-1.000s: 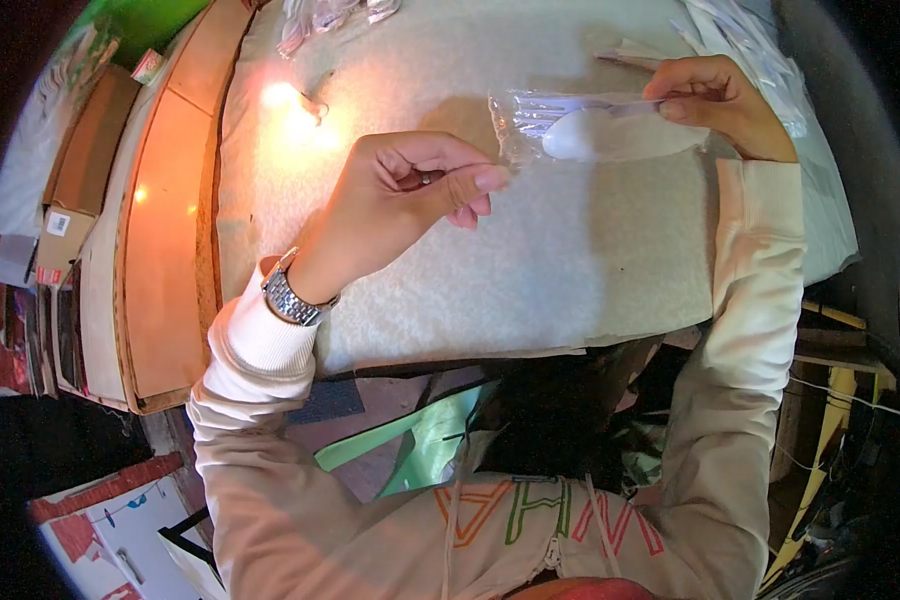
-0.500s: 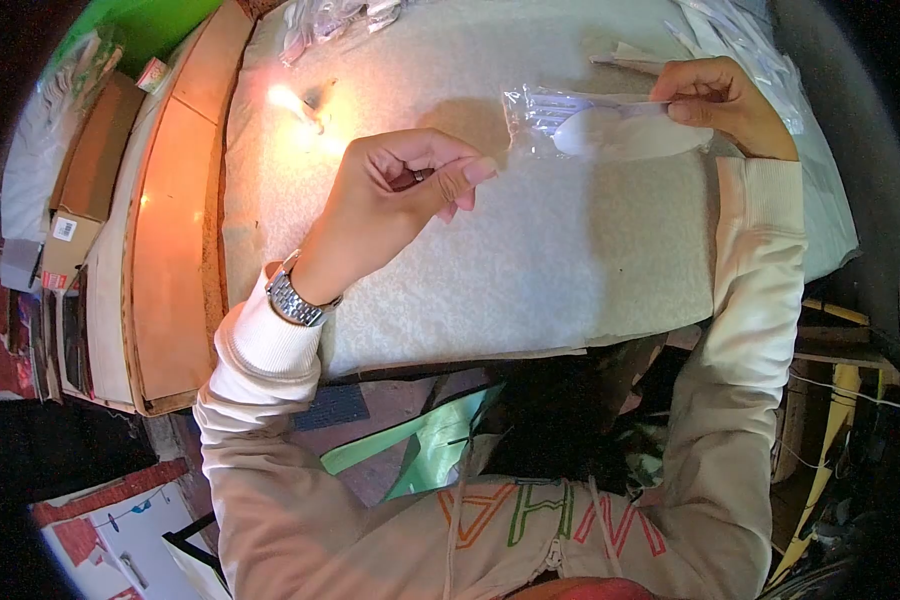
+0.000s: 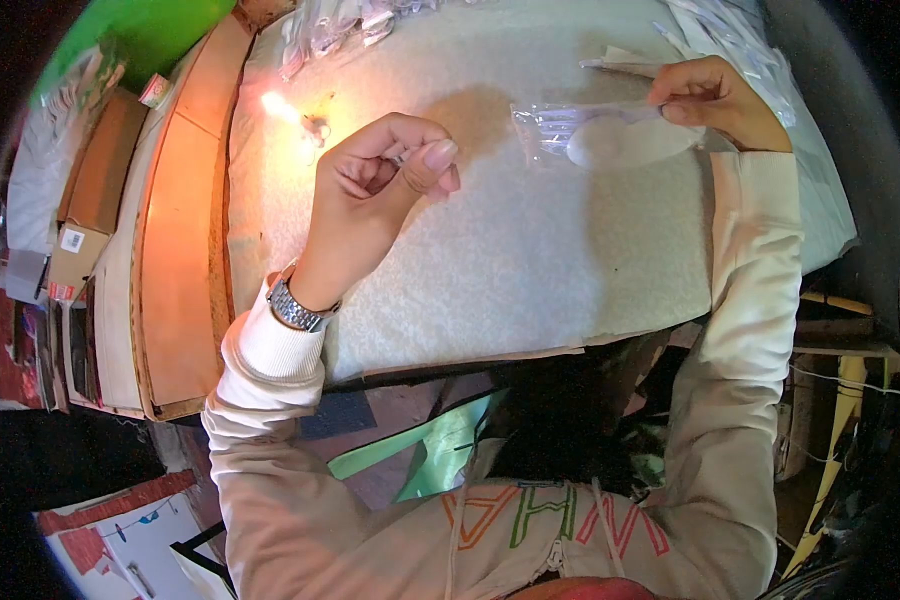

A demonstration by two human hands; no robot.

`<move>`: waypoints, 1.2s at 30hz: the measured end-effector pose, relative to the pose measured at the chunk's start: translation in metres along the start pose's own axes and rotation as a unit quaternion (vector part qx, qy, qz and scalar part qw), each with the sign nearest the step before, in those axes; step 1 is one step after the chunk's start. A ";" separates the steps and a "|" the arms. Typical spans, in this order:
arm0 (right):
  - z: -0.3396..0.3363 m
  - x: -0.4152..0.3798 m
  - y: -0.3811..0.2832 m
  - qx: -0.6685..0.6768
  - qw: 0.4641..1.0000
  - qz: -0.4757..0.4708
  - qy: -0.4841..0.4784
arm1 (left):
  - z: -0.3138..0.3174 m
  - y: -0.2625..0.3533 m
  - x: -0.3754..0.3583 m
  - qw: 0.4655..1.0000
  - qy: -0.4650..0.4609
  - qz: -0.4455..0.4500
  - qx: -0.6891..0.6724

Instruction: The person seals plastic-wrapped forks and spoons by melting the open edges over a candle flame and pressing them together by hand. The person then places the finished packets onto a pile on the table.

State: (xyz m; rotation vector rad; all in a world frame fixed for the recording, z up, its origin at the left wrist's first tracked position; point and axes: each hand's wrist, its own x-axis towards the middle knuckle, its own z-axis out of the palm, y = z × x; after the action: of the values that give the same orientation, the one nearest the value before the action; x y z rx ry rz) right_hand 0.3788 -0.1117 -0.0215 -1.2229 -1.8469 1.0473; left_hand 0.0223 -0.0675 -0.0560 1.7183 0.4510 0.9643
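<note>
My right hand [image 3: 708, 98] pinches one end of a clear plastic sleeve holding a white plastic spoon and fork [image 3: 625, 138]. The sleeve hangs level above the pale cloth-covered table [image 3: 470, 270], with the fork tines and spoon bowl pointing left. My left hand [image 3: 385, 185] is closed, thumb pressed against the curled fingers, and nothing shows in it. It is held apart from the sleeve, to its left. Beyond my left hand, a small flame [image 3: 280, 106] burns brightly; glare partly hides what it burns on.
Several packed utensils [image 3: 340, 28] lie at the table's far left, with more plastic packs [image 3: 745, 60] at the far right. Near my right hand lies a flat piece [image 3: 618, 62]. A wooden panel [image 3: 175, 240] and a cardboard box [image 3: 95, 200] stand along the left side.
My left hand has drawn back slightly to the left, away from the sleeve. My right hand has stayed nearly in place, with the sleeve shifted a little to the right.
</note>
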 end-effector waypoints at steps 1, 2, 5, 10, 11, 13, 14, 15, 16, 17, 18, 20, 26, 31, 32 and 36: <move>0.001 -0.001 -0.002 -0.007 1.000 0.006 0.006 | -0.001 -0.001 0.000 0.999 -0.027 0.007 -0.021; 0.000 0.000 -0.002 -0.002 1.000 0.008 -0.005 | -0.004 -0.005 0.001 0.998 -0.053 0.014 -0.043; 0.001 0.002 -0.004 0.002 1.000 0.024 -0.018 | -0.002 -0.005 0.002 0.995 -0.051 0.049 -0.072; 0.000 0.000 0.002 -0.031 0.998 0.055 0.007 | 0.004 0.002 0.002 0.995 -0.053 0.031 -0.081; 0.000 0.000 0.003 -0.037 0.998 0.057 0.007 | 0.003 0.003 -0.001 0.990 -0.089 0.005 -0.112; 0.000 0.001 0.004 -0.049 0.997 0.058 0.006 | 0.002 0.003 -0.003 0.982 -0.128 -0.029 -0.135; 0.000 0.001 0.006 -0.050 0.998 0.047 0.012 | 0.002 0.002 -0.003 0.982 -0.131 -0.038 -0.128; 0.000 0.000 0.008 -0.052 0.998 0.036 0.017 | 0.001 0.002 -0.003 0.982 -0.135 -0.046 -0.121; 0.000 0.000 0.009 -0.053 0.998 0.024 0.022 | 0.001 0.001 -0.003 0.984 -0.128 -0.056 -0.107; 0.001 -0.001 0.009 -0.041 0.998 0.031 0.026 | 0.000 0.000 -0.003 0.986 -0.122 -0.065 -0.093; 0.001 -0.001 0.009 -0.029 0.998 0.037 0.030 | -0.001 0.000 -0.003 0.988 -0.115 -0.073 -0.079; 0.000 -0.001 0.008 -0.020 0.999 0.040 0.030 | 0.002 0.002 -0.003 0.988 -0.104 -0.091 -0.063; -0.003 -0.004 0.010 -0.030 0.998 0.031 0.042 | -0.001 0.006 -0.002 0.977 -0.083 -0.183 -0.075; -0.008 -0.006 0.013 -0.001 0.999 0.013 0.049 | 0.005 -0.003 -0.002 0.992 -0.040 -0.119 -0.007; -0.006 -0.005 0.013 -0.001 0.999 0.022 0.049 | 0.005 -0.003 -0.002 0.992 -0.048 -0.120 -0.007; 0.000 -0.005 0.008 -0.014 0.997 0.042 0.070 | 0.001 -0.005 -0.003 0.988 -0.090 -0.124 -0.003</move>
State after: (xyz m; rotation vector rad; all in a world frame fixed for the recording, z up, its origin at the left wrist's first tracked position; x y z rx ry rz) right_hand 0.3837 -0.1141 -0.0295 -1.3643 -1.7220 0.9576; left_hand 0.0224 -0.0685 -0.0612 1.6801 0.5284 0.6248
